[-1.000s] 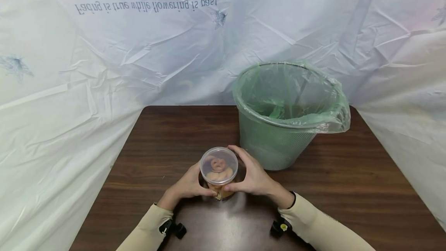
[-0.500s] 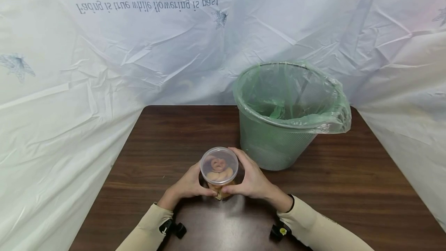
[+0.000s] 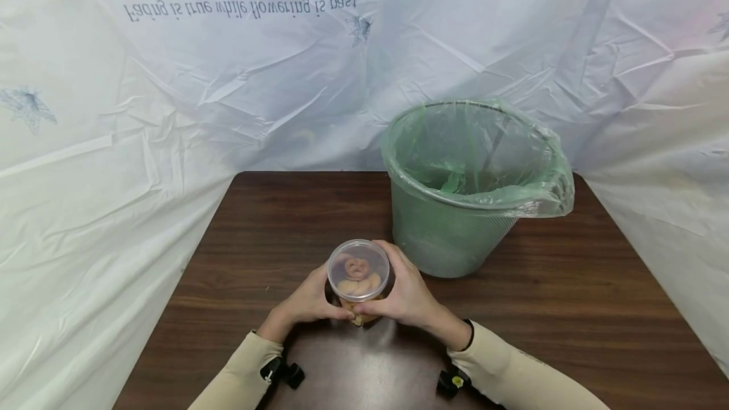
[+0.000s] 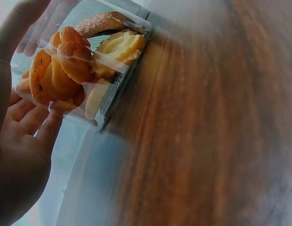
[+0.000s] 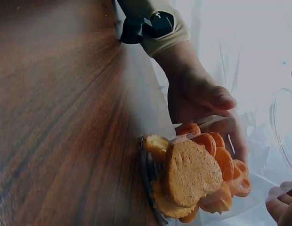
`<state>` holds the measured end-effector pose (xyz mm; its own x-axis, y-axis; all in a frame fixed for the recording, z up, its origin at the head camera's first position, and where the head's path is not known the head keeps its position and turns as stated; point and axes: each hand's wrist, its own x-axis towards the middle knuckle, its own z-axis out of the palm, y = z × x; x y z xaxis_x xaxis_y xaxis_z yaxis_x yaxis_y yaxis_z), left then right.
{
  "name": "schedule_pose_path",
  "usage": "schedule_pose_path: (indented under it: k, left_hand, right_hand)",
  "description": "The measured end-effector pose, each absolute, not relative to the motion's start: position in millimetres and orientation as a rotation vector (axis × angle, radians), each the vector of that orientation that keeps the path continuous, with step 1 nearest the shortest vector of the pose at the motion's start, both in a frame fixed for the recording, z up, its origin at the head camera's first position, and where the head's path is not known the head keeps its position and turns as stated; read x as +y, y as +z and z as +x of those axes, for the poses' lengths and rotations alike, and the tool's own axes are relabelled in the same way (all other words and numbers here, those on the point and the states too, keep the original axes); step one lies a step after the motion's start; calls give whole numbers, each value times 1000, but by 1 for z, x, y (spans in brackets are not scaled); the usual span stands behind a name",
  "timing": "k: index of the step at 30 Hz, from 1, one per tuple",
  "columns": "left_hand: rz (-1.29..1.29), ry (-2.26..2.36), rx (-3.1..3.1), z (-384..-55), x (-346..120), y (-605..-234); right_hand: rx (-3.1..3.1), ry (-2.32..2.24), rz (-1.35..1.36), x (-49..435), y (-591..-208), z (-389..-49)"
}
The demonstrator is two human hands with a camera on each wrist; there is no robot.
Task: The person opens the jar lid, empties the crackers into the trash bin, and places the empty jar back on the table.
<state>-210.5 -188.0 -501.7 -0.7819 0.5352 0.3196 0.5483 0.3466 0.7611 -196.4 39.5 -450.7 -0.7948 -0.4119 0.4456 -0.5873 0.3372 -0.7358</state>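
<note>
A clear plastic jar (image 3: 343,304) of cookies stands on the table, its round transparent lid (image 3: 359,247) on top. My left hand (image 3: 304,299) grips the jar's left side, thumb across the front. On the opposite side my right hand (image 3: 412,293) holds it, fingers behind and thumb over the front near the left thumb. Through the wall in the left wrist view I see ring-shaped and ridged cookies (image 4: 66,70). A rounded, speckled cookie (image 5: 190,172) faces the right wrist camera, with the left hand (image 5: 198,92) beyond the jar.
A mesh waste bin (image 3: 450,245) lined with a green plastic bag (image 3: 541,198) stands behind and right of the jar. The dark wooden table (image 3: 273,214) ends in front of a white printed sheet (image 3: 256,81) hung around it.
My right hand shifts slightly left around the jar, its thumb sliding along the front toward the left thumb. The left hand and the jar keep their place.
</note>
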Motion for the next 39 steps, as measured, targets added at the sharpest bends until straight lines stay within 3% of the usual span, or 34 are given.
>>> schedule_pose_path:
  k: [14, 24, 30, 35, 39]
  left_hand:
    - [-1012, -1472, -2587, -210, -188, -502]
    - [-1080, -1516, -2550, -198, -182, -470]
    - [-1070, -1501, -2546, -206, -185, -486]
    - [-1049, -1457, -2582, -211, -188, -501]
    - [-1050, -1456, -2580, -207, -186, -493]
  right_hand:
    - [-2475, 1406, 942, 43, -446, -201]
    - [-2445, 1480, 1116, 45, -429, -206]
    - [-2429, 1523, 1184, 48, -412, -204]
    - [-2449, 1509, 1216, 49, -426, -217]
    - [-2442, 1498, 1229, 49, -434, -224]
